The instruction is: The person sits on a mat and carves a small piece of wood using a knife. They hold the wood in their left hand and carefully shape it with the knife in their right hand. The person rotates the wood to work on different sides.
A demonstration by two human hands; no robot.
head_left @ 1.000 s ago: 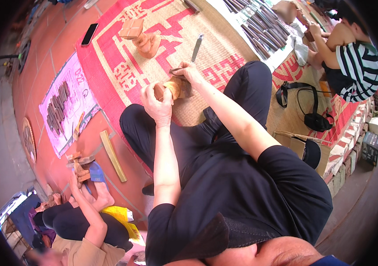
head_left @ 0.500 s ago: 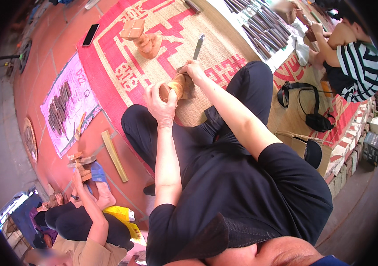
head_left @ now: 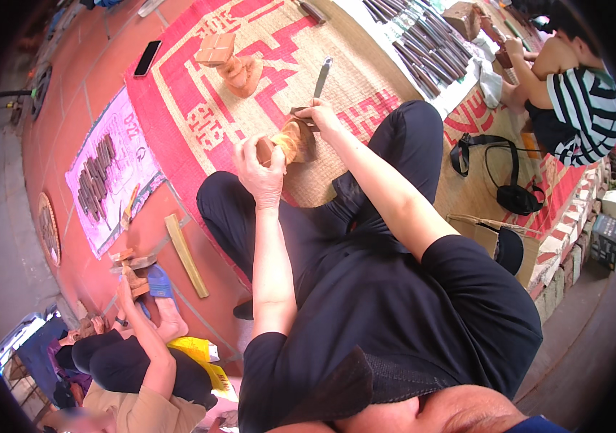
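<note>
Between my bent knees, my left hand [head_left: 261, 169] is wrapped around one end of a carved wooden figure [head_left: 295, 143], light brown with a darker far end. My right hand [head_left: 322, 117] is closed on a small dark flat piece [head_left: 306, 112] just above the figure's far end; its kind is not clear. Beyond that hand, a slim grey-handled tool [head_left: 324, 76] lies on the woven mat [head_left: 279, 94]. Farther off, a second wooden carving [head_left: 241, 72] with a blocky top rests on the same mat.
Many chisel-like tools [head_left: 430, 50] lie on a white cloth at far right. Dark sticks [head_left: 96, 177] lie on pink paper at left, near a phone [head_left: 147, 58] and a wooden strip [head_left: 186, 255]. Two people sit nearby; one at lower left holds wood [head_left: 134, 278]. A black bag [head_left: 518, 198] lies right.
My right hand has shifted slightly right, and more of the dark flat piece shows in its fingers. My left hand still holds the figure, which has turned a little.
</note>
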